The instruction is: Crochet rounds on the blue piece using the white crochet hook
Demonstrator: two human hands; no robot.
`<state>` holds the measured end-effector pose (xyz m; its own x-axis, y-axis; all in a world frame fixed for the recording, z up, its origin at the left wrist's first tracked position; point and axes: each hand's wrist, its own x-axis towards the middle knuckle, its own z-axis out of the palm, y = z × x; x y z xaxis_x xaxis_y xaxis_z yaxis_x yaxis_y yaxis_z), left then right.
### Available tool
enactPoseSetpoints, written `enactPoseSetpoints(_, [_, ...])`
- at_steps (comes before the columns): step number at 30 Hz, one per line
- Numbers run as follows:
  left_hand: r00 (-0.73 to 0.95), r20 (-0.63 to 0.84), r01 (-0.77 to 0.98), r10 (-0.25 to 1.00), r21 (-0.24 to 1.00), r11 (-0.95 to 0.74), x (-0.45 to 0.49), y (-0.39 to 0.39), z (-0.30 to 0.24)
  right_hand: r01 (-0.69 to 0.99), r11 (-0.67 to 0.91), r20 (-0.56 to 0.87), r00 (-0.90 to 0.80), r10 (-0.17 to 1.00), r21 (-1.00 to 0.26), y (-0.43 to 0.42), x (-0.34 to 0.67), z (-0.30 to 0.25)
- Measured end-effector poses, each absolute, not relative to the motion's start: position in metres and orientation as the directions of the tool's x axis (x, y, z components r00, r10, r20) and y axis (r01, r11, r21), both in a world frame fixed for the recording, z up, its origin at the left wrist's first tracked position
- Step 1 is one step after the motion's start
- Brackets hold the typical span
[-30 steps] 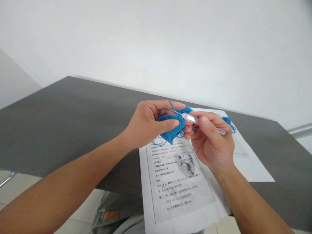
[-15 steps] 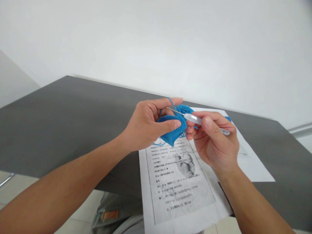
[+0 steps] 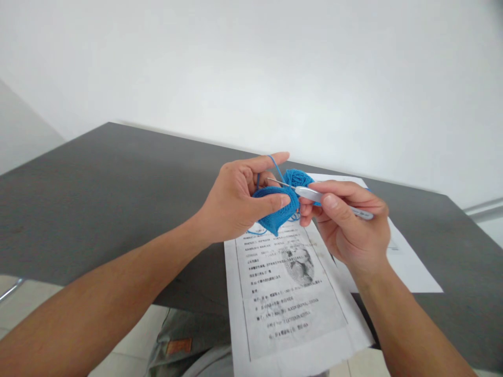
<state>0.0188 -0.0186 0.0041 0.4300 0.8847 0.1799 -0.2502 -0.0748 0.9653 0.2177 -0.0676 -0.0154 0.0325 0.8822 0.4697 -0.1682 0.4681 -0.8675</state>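
A small blue crochet piece (image 3: 278, 219), pointed at its lower end, is pinched under the thumb of my left hand (image 3: 245, 196). Blue yarn loops over that hand's raised index finger and runs down toward the piece. My right hand (image 3: 349, 220) grips a crochet hook (image 3: 308, 194) by its pale grey handle, much like a pen. The thin metal shaft points left, just above the top edge of the piece, crossing the strand; whether the tip has caught yarn is too small to tell. Right behind the piece lies a ball of blue yarn (image 3: 297, 177).
A printed sheet (image 3: 283, 314) with text and a picture lies under my hands and overhangs the near table edge. Another white sheet (image 3: 412, 272) is partly beneath my right hand. The dark grey table (image 3: 118, 199) meets a white wall (image 3: 251, 78) behind.
The hook has tilted a little flatter and its tip sits slightly lower. My right hand has turned slightly, its back shifting right. My left index finger has drawn slightly left and up.
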Motion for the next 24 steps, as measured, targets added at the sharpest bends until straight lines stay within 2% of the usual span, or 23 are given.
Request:
enactPoseSetpoints(9, [0.424, 0.209, -0.212, 0.881, 0.969, -0.127, 0.018, -0.018, 0.005, -0.121, 0.458, 0.46, 0.012, 0.888, -0.881, -0.069, 0.22, -0.016])
enactPoseSetpoints(24, [0.393, 0.253, -0.18, 0.884, 0.964, -0.196, 0.018, -0.017, 0.001, 0.099, 0.599, 0.597, -0.05, 0.801, -0.795, -0.07, 0.241, -0.012])
